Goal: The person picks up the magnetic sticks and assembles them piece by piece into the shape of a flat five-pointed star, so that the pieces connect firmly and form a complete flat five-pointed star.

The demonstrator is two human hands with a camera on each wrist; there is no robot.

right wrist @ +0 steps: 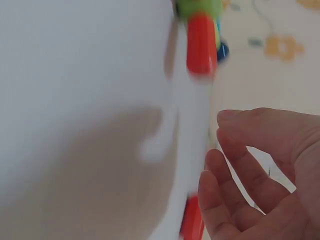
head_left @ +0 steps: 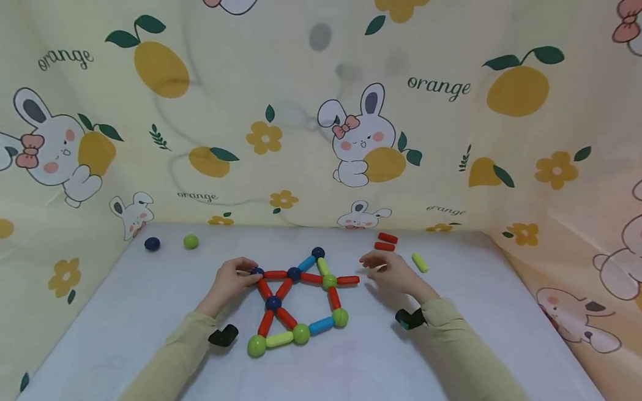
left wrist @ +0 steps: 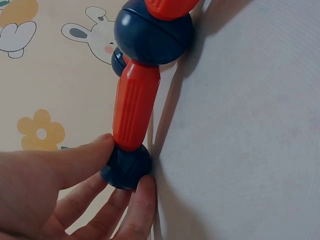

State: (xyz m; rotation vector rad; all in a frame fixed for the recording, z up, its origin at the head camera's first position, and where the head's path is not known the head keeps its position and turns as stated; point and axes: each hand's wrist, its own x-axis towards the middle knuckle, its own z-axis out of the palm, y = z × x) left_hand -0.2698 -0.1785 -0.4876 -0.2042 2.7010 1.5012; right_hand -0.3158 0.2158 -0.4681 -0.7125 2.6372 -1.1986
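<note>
A flat frame of coloured rods and balls lies on the white table. My left hand (head_left: 230, 284) holds the dark blue ball (left wrist: 127, 170) at the frame's left corner, thumb on one side and fingers on the other. A red rod (left wrist: 135, 107) runs from that ball to another dark blue ball (left wrist: 150, 35). To the right of the frame, my right hand (head_left: 396, 275) hovers with loosely bent fingers and nothing in them. Nearest to it is a red rod (head_left: 348, 280) whose free end sticks out from a green ball (head_left: 329, 281).
Two loose red rods (head_left: 385, 247) lie at the back, beyond my right hand, with a yellow-green rod (head_left: 419, 262) to their right. At the back left sit a dark blue ball (head_left: 152, 243) and a green ball (head_left: 191, 241). A patterned cloth (head_left: 300, 187) surrounds the table.
</note>
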